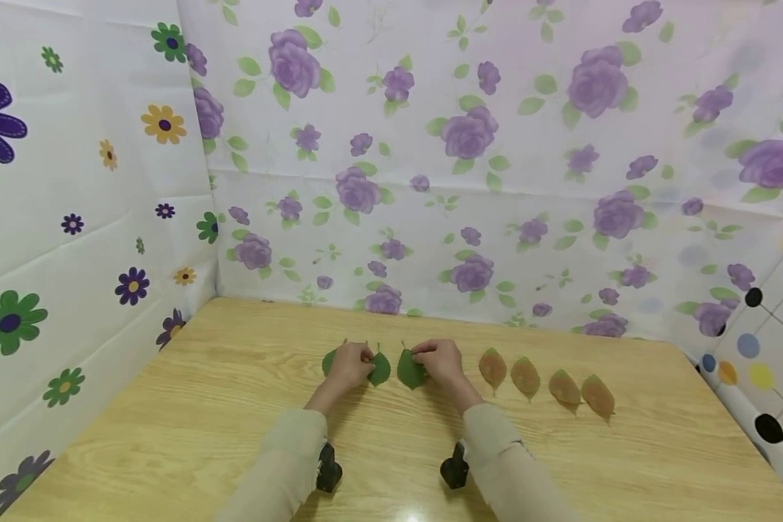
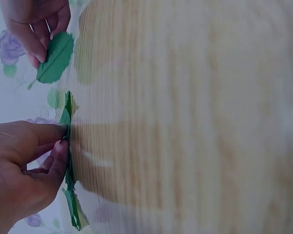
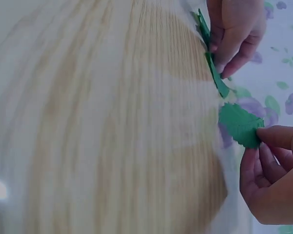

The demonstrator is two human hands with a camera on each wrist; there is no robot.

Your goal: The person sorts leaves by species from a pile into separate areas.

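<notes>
In the head view my right hand (image 1: 442,360) pinches a green leaf (image 1: 411,370) by its right edge, thumb and finger on it. The right wrist view shows this leaf (image 3: 240,125) raised off the wooden table, its toothed edge facing out. My left hand (image 1: 352,365) is just to the left, with thumb and fingertip pinching the edge of another green leaf (image 1: 380,369). Partly hidden behind that hand lies a further green leaf (image 1: 329,361). Seen from the left wrist, the leaves by the left hand (image 2: 29,165) appear almost edge-on, lying along the tabletop.
Several reddish-brown leaves with green edges, such as this brownish leaf (image 1: 492,368), lie in a row on the right of the wooden table (image 1: 189,420). A flower-printed cloth (image 1: 417,225) hangs behind the table, with another patterned cloth (image 1: 91,188) at the left.
</notes>
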